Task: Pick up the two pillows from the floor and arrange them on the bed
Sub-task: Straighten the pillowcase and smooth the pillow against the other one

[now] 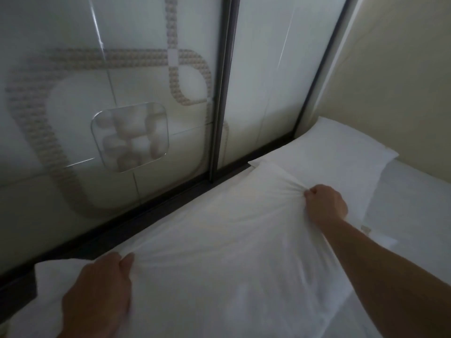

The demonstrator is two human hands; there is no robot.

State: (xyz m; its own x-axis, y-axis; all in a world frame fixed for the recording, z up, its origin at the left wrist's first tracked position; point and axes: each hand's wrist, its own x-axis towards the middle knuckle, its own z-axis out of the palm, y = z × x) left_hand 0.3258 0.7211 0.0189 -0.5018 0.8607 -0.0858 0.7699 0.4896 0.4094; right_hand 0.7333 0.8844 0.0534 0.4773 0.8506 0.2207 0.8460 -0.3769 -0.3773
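Note:
A large white pillow fills the middle of the view, lying along the frosted glass wall. My left hand pinches its near edge at the lower left. My right hand is bunched into the fabric at its far end, and creases fan out from that grip. A second white pillow lies beyond it, in the corner at the head of the bed. The two pillows meet end to end, and the nearer one's far corner overlaps the other.
A frosted glass partition with a dark frame post runs close along the left side of the bed. A beige wall stands behind the far pillow. White bedding lies to the right of my right arm.

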